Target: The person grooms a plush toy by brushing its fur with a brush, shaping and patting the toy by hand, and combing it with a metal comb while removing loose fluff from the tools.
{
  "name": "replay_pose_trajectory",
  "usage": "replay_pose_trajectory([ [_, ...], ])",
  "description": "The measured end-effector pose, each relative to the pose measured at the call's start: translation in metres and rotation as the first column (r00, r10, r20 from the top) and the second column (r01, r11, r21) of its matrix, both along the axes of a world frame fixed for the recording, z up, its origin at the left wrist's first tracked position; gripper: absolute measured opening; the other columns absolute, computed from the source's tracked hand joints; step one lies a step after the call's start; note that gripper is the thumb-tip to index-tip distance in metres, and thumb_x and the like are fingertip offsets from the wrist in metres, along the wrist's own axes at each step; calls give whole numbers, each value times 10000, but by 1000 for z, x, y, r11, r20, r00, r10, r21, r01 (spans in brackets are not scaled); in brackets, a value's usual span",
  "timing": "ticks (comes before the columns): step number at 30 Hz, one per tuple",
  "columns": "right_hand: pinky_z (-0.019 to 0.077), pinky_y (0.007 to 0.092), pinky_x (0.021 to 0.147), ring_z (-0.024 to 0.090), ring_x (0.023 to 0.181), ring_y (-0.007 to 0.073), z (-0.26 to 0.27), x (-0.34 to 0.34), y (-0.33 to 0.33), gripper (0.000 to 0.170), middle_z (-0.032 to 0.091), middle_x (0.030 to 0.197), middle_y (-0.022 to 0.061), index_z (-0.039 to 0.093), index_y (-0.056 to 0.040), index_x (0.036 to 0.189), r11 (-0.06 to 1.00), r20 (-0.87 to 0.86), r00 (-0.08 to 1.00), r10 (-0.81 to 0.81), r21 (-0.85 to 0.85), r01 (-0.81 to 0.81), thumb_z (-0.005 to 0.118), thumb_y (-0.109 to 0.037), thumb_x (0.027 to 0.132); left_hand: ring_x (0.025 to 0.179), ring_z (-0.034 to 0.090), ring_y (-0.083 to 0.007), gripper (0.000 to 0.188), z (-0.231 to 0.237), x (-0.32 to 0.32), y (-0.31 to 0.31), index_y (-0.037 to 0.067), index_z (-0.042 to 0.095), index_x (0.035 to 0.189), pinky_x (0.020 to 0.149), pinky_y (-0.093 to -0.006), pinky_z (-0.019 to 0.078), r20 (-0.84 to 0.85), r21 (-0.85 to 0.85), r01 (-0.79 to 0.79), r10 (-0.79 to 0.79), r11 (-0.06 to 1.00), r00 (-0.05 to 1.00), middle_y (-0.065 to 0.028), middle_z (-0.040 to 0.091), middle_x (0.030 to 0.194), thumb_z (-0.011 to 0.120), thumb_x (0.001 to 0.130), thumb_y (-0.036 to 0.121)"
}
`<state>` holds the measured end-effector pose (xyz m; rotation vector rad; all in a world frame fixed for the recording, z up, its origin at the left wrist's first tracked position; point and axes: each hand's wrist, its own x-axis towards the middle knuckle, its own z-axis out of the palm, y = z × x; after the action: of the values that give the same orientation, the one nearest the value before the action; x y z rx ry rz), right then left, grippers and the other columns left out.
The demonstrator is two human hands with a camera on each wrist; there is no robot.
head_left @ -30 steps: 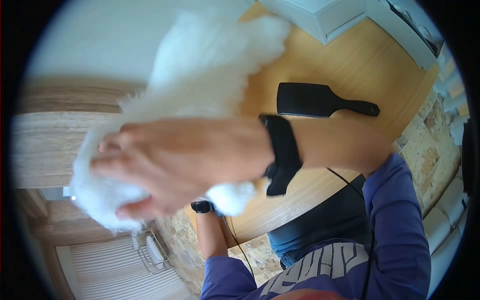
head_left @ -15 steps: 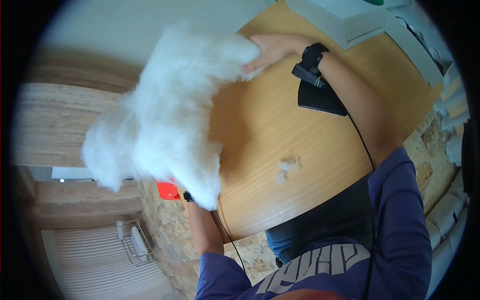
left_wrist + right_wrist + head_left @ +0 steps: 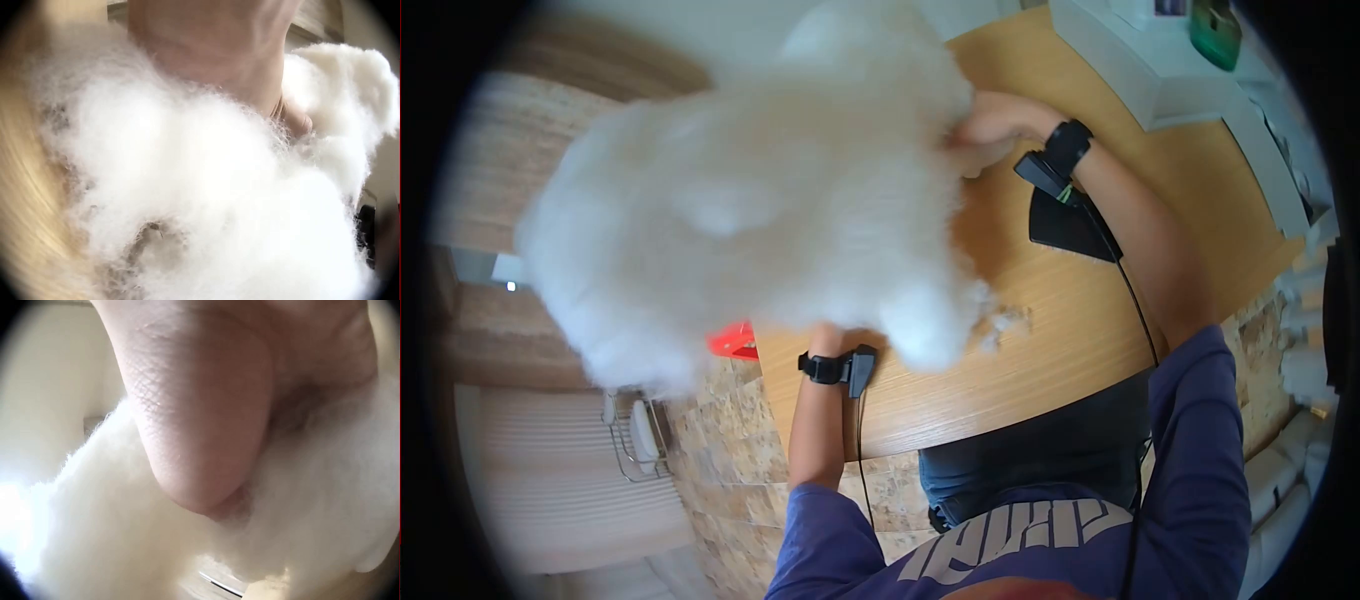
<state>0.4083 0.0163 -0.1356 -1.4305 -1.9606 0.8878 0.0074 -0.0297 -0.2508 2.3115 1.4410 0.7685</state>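
Note:
A fluffy white dog [image 3: 750,200] fills the middle and upper left of the head view, over the left part of the wooden table. My right hand [image 3: 992,120] grips it at the far right end of its body, and in the right wrist view the thumb [image 3: 200,425] presses into the fur. Underneath the dog's near side my left hand is hidden in the head view. The left wrist view shows that left hand [image 3: 225,50] against the fur, its fingers mostly out of sight.
A black paddle brush [image 3: 1072,228] lies on the table [image 3: 900,420] beneath my right wrist. Loose fur tufts [image 3: 1007,322] lie beside the dog's near leg. White box-like furniture [image 3: 1145,90] with a green bottle [image 3: 1217,38] stands at back right. Something red [image 3: 737,341] shows past the table's left edge.
My right hand has gone from the dog's left end to its far right end. The dog now appears larger and nearer the camera. My left forearm has moved further over the table.

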Motion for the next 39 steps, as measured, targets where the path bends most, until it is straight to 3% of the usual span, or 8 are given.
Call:
replay_pose_trajectory([
  [8, 514, 340, 931, 648, 1045, 227, -31, 31, 23, 289, 697, 1148, 143, 665, -5, 1174, 986, -119, 993, -2, -168, -18, 665, -43, 887, 857, 669, -282, 283, -8, -4, -70, -56, 656, 1046, 761, -440, 527, 147, 9, -82, 79, 997, 986, -199, 696, 960, 685, 815, 105],
  [17, 540, 343, 840, 683, 985, 235, -108, 64, 130, 262, 684, 1193, 143, 620, 12, 1166, 477, 343, 854, -391, 869, -131, 674, -160, 976, 851, 671, -275, 314, 33, 98, 13, -63, 656, 1077, 762, -443, 534, 268, 86, -51, 26, 995, 963, -204, 696, 954, 696, 813, 103],
  [23, 559, 321, 895, 674, 1065, 219, 84, 20, -11, 315, 662, 1223, 129, 577, -7, 1201, 889, -541, 832, -120, 315, 333, 701, -189, 976, 747, 672, -245, 207, 81, 134, -7, -64, 675, 975, 687, -406, 546, 299, -204, -128, 186, 971, 936, -196, 689, 846, 702, 825, 76],
  [25, 552, 315, 897, 669, 1076, 198, 107, 12, -26, 315, 661, 1224, 118, 576, -13, 1199, 868, -590, 804, -79, 356, 346, 704, -198, 978, 682, 699, -255, 179, 80, 142, -5, -73, 687, 969, 646, -383, 555, 543, 181, -132, 13, 975, 840, -179, 707, 773, 700, 834, 45],
  [30, 532, 355, 942, 662, 1112, 216, 125, -1, -56, 448, 659, 1252, 100, 602, -41, 1199, 811, -535, 845, 9, 497, 307, 802, -289, 884, 739, 700, -249, 186, 78, 145, -8, -67, 693, 996, 683, -362, 558, 543, 147, -68, -23, 987, 839, -191, 720, 854, 695, 829, 15],
  [35, 443, 399, 1086, 528, 1341, 260, 143, -22, -96, 634, 560, 1386, 114, 553, -36, 1372, 553, -253, 842, 476, 831, -63, 782, -361, 878, 1013, 703, -313, 324, 66, 134, -14, -40, 685, 1138, 890, -432, 549, 242, 185, -19, -27, 983, 970, -214, 728, 1088, 733, 833, 61],
  [37, 523, 415, 946, 680, 1037, 329, 158, -71, -94, 563, 687, 1131, 236, 585, 67, 1189, 77, -370, 851, 373, 926, 369, 693, -433, 952, 1167, 651, -349, 455, 84, 138, -29, -9, 674, 1226, 1030, -455, 481, 463, -59, 120, -79, 991, 883, -201, 714, 1199, 791, 813, 144],
  [39, 481, 425, 1019, 612, 1181, 323, 170, -47, -108, 662, 630, 1268, 181, 576, 16, 1278, 148, -169, 844, 510, 983, 107, 790, -422, 831, 1233, 603, -355, 598, 104, 130, -35, 1, 620, 1301, 1054, -459, 464, 324, -204, 136, -64, 969, 944, -212, 648, 1295, 832, 782, 209],
])
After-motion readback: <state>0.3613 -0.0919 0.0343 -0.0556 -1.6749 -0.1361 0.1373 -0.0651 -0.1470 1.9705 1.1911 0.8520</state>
